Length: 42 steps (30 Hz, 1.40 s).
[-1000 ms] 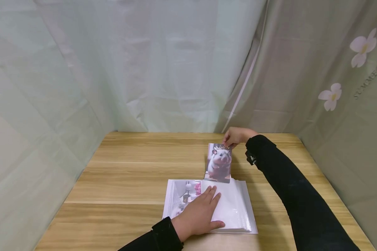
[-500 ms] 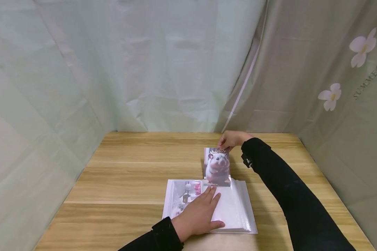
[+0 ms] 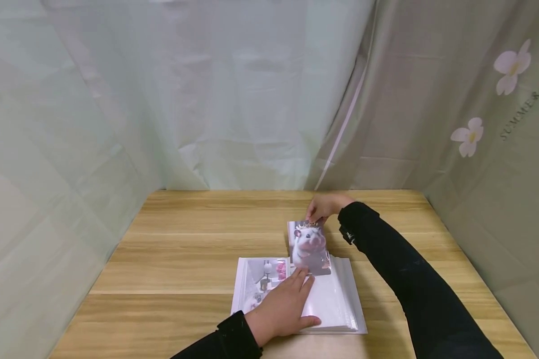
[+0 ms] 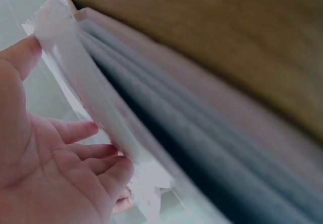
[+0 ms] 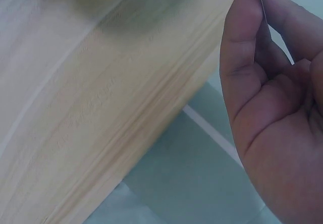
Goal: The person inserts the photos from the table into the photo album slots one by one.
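Partly sleeved hamster photo (image 3: 309, 247), pinched by right hand (image 3: 323, 207), album (image 3: 330, 304) under left hand (image 3: 284, 309)

The head view looks forward and down over the whole wooden surface (image 3: 184, 249) from a distance, facing the curtained corner. The left wrist view sits very close beside the left hand (image 4: 45, 168), against the album (image 4: 166, 133) page edges. The right wrist view, equally close, shares the surface with the head view.

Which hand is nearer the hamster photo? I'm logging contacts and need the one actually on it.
Right. The right hand pinches the hamster photo at its far top edge. The left hand lies flat on the album, fingertips just short of the photo's near edge.
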Motion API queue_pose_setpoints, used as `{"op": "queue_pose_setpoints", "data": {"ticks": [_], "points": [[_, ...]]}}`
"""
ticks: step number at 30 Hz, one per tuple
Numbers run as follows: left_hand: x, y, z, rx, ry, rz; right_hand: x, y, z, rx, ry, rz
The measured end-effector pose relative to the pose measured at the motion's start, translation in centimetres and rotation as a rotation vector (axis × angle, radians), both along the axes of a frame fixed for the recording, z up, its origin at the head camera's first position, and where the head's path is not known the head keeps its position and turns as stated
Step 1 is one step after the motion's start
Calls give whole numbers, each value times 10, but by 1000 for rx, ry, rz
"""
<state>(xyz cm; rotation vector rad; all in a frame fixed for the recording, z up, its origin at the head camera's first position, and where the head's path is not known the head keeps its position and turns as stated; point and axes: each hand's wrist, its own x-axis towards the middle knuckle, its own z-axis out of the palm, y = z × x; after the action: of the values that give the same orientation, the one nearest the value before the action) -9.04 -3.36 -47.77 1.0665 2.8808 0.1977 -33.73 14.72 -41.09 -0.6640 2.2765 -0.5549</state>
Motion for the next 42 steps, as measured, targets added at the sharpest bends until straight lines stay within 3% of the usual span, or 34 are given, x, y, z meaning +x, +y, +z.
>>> {"op": "queue_pose_setpoints", "data": {"ticks": [7, 17, 32, 42], "points": [[0, 1, 0, -5, 13, -3, 12, -9, -1, 38, 39, 51], [2, 0, -4, 14, -68, 24, 24, -11, -18, 22, 7, 33], [1, -2, -8, 12, -13, 1, 38, -10, -28, -22, -106, 23], [-3, 1, -9, 6, -36, 6, 41, -4, -33, -38, -153, 50]]}}
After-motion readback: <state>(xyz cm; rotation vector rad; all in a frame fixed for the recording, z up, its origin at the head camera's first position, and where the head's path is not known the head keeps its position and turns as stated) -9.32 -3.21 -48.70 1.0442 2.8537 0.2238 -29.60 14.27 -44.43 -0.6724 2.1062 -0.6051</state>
